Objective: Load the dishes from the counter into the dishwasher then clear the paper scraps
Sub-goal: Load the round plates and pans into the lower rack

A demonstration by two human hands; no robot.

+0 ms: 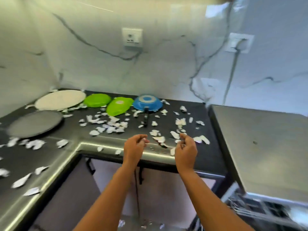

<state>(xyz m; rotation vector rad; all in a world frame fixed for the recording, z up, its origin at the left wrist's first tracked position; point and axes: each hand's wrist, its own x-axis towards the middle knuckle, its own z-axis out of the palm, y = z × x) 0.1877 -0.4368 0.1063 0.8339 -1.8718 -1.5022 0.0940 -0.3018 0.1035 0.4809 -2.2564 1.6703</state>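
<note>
Dark L-shaped surface (200, 114) under a marble wall: paper scraps (115, 125) strewn all over it. At the back lie an upturned blue pan (147, 103), two green plates (97, 100), a white plate (60, 99) and a grey plate (35, 123). The left hand (135, 145) and right hand (185, 147) hover over the front edge, fingers curled; blur hides whether either grip holds a scrap.

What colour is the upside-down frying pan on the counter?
The frying pan is blue, its handle black; head view.

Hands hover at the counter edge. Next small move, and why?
Probably reach the right hand forward to the black handle of the blue pan: it points toward the hands, and dishes, all on the counter, go before scraps.
</note>
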